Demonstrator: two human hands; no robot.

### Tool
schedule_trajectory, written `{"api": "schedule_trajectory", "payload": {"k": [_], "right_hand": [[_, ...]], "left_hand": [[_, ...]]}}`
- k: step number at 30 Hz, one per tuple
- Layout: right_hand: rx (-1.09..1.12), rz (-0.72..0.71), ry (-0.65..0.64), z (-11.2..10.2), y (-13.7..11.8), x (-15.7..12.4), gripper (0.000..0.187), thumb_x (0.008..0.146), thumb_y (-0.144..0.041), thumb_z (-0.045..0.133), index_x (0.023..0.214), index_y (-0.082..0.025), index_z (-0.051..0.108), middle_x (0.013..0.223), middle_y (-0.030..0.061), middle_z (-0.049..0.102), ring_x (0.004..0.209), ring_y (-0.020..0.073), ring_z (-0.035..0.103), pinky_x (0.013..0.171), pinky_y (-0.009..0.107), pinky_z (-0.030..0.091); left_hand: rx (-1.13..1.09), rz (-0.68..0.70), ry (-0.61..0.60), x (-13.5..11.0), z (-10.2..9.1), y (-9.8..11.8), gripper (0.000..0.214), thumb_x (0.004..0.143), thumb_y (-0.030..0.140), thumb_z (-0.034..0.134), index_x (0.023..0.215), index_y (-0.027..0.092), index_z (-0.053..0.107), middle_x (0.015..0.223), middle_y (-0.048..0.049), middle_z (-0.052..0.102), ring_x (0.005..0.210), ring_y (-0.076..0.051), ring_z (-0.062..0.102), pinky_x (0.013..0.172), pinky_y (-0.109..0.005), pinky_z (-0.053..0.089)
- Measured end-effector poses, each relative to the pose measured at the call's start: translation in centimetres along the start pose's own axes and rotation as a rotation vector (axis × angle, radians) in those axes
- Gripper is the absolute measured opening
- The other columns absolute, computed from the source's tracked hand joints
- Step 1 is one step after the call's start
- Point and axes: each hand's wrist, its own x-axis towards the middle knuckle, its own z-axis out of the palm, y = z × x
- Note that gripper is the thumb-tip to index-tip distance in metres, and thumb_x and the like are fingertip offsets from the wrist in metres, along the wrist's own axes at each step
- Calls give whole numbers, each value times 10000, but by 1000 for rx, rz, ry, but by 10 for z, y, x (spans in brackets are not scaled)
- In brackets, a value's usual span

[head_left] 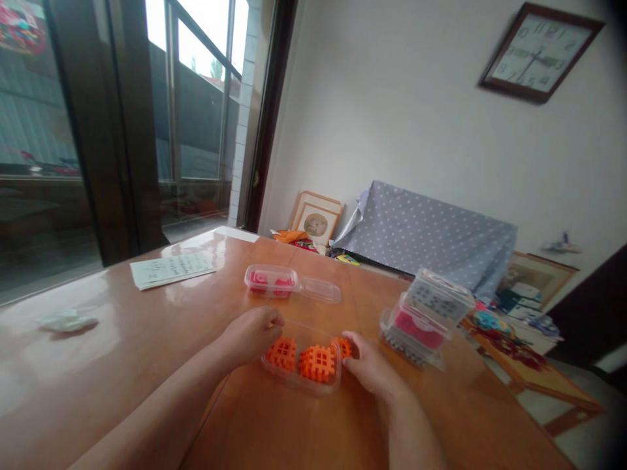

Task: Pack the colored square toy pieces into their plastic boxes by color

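A clear plastic box (pixel 313 386) in front of me holds several orange lattice blocks (pixel 319 363), in two groups. My left hand (pixel 255 334) is at the box's left side, fingers curled at the rim; the hand covers that edge. To the right, my right hand (pixel 368 367) has its thumb and fingers around another orange lattice block (pixel 344 348), close against the box's right wall. Part of that block is hidden by the fingers and the wall.
Behind stands an open plastic box (pixel 271 279) with pink-red pieces, its lid (pixel 321 290) folded right. Stacked boxes (pixel 422 320) stand at the right. Paper sheets (pixel 171 269) and a crumpled pale item (pixel 67 320) lie at left on the wooden table (pixel 147 365).
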Motion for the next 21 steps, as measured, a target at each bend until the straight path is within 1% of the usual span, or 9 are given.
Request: {"api": "schedule_trajectory", "payload": {"k": [4, 6, 8, 11, 13, 15, 18, 21], "right_hand": [[1, 21, 10, -1, 1, 0, 479, 734, -243, 706, 1212, -249, 673, 1161, 54, 741, 1102, 247, 666, 1009, 397, 489], [18, 16, 21, -5, 0, -3, 464, 740, -273, 706, 1201, -237, 677, 1136, 52, 747, 1086, 253, 669, 996, 411, 496], [34, 9, 57, -11, -4, -6, 456, 754, -305, 695, 1202, -224, 678, 1141, 63, 743, 1090, 265, 667, 1000, 432, 494], [59, -14, 137, -25, -19, -11, 458, 782, -345, 675, 1222, -218, 672, 1189, 85, 726, 1133, 284, 650, 1032, 450, 473], [65, -46, 151, -32, -35, -16, 461, 795, -364, 670, 1235, -228, 666, 1216, 83, 712, 1169, 288, 631, 1057, 453, 454], [52, -86, 110, -35, -53, -22, 465, 800, -368, 675, 1247, -243, 661, 1243, 74, 692, 1204, 283, 609, 1082, 452, 431], [3, -142, 25, -33, -77, -31, 455, 795, -328, 687, 1244, -256, 676, 1262, 78, 671, 1213, 270, 597, 1095, 436, 416], [-31, -174, -35, -26, -86, -35, 447, 779, -279, 691, 1225, -267, 694, 1267, 79, 660, 1231, 273, 583, 1097, 433, 411]], "left_hand": [[-3, 2, -4, 0, 1, -1, 262, 798, 221, 500, 928, 203, 727, 912, -48, 748, 821, -204, 676, 639, -257, 434], [-7, 4, -2, 0, 2, -2, 262, 798, 224, 503, 934, 202, 726, 909, -47, 747, 821, -204, 676, 640, -257, 436], [-15, 14, -1, 1, 2, -2, 263, 802, 229, 504, 941, 202, 726, 917, -47, 747, 828, -204, 677, 648, -258, 442], [-20, 21, -5, 0, 2, -3, 265, 803, 228, 506, 945, 202, 729, 926, -48, 751, 832, -206, 679, 655, -260, 448], [-19, 16, -6, 0, 1, -2, 271, 799, 221, 509, 951, 202, 732, 928, -50, 754, 833, -207, 680, 657, -262, 450], [-16, 12, -9, -1, 1, -2, 275, 796, 215, 509, 950, 203, 736, 929, -52, 756, 836, -208, 682, 662, -262, 453], [-4, 15, -6, 0, 1, -2, 282, 799, 215, 509, 955, 204, 745, 939, -56, 757, 853, -212, 684, 687, -267, 461], [4, 23, 7, 0, 1, -2, 289, 805, 220, 509, 966, 207, 749, 956, -58, 756, 868, -216, 684, 704, -271, 467]]}}
